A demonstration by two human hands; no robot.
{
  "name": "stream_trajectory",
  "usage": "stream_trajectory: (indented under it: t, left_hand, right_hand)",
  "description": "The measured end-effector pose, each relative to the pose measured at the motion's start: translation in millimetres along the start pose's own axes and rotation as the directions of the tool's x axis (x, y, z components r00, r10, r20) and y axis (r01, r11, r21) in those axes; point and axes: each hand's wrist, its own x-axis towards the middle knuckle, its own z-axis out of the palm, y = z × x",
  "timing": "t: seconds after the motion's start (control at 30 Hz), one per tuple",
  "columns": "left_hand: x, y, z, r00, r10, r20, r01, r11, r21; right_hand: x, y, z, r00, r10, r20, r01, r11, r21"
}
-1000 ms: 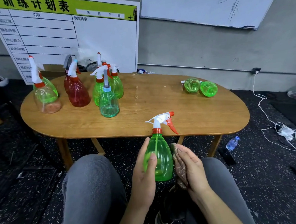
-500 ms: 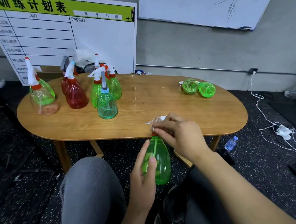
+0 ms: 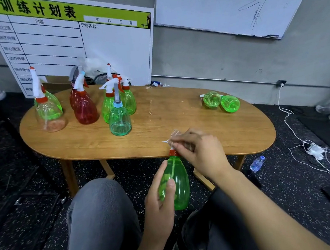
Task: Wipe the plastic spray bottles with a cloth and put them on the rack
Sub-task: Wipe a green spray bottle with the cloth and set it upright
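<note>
The person sits before a low wooden table, holding a green spray bottle upright above the lap, at about 6 o'clock from the table's middle. The left hand wraps the bottle's belly, thumb across the front. The right hand curls over the spray head, pinching a thin cloth against it; only a scrap of the cloth shows past the fingers. The step in hand looks like wiping the nozzle and trigger.

Other standing bottles cluster at 10 o'clock on the table, and two green bottles lie on their sides at 2 o'clock. No rack is visible. The next move probably calls for finishing the head, then setting the bottle down upright.
</note>
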Motion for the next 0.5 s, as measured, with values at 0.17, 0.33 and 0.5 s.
stream_trajectory:
  t: [0.17,0.33,0.5]
  left_hand:
    - [0.9,-3.0,-0.1,1.0,0.007,0.001,-0.007,1.0,0.008]
    - [1.9,-3.5,-0.7,1.0,-0.007,-0.023,0.007,1.0,-0.011]
    - [2.4,-6.6,-0.1,0.999,-0.034,-0.009,0.034,0.999,-0.015]
  right_hand:
    - [-2.1,5.6,0.2,0.994,0.092,-0.053,-0.095,0.994,-0.049]
    - [-6.0,6.7,3.1,0.998,0.047,0.029,-0.05,0.992,0.115]
    - [-2.7,15.6,0.0,0.993,0.11,-0.048,-0.109,0.994,0.021]
